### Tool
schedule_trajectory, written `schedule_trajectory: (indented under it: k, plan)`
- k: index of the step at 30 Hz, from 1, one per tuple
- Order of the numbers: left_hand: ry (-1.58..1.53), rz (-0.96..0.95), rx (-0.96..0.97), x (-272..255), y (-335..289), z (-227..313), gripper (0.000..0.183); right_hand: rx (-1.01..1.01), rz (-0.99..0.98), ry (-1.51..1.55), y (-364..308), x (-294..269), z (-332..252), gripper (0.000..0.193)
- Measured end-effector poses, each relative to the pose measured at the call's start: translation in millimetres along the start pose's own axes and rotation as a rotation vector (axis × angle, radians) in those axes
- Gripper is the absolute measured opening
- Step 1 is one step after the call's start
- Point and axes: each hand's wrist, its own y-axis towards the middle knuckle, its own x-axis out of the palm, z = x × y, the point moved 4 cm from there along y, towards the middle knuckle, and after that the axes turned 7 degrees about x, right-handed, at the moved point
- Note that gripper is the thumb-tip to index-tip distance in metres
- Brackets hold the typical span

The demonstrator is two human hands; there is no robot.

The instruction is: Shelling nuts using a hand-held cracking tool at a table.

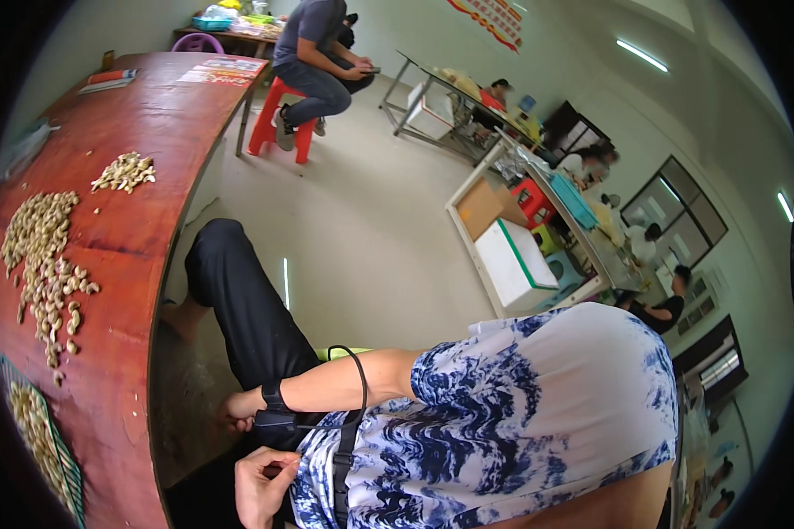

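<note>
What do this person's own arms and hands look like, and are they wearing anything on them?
The right hand and left hand wear no gloves. The right arm has a short white sleeve patterned in blue, a black band around its wrist, and a black cable looping over the forearm. Little of the left arm can be made out.

My white shirt (468,432), patterned in dark blue, drapes creased over my torso. Pale, curved nuts (42,231) lie in loose heaps on the reddish table (123,295) before me.
</note>
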Motion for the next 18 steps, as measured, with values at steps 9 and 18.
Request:
schedule_trajectory:
  k: [9, 18]
  plan:
    - [0.049, 0.092, -0.069, 0.7, -6.7, -15.9, 0.010, -0.154, 0.036, 0.080, 6.6, -6.2, -9.1, 0.026]
    - [0.061, 0.210, -0.061, 15.5, -4.4, -11.6, 0.009, -0.141, -0.080, 0.196, -5.7, 0.1, -14.0, 0.026]
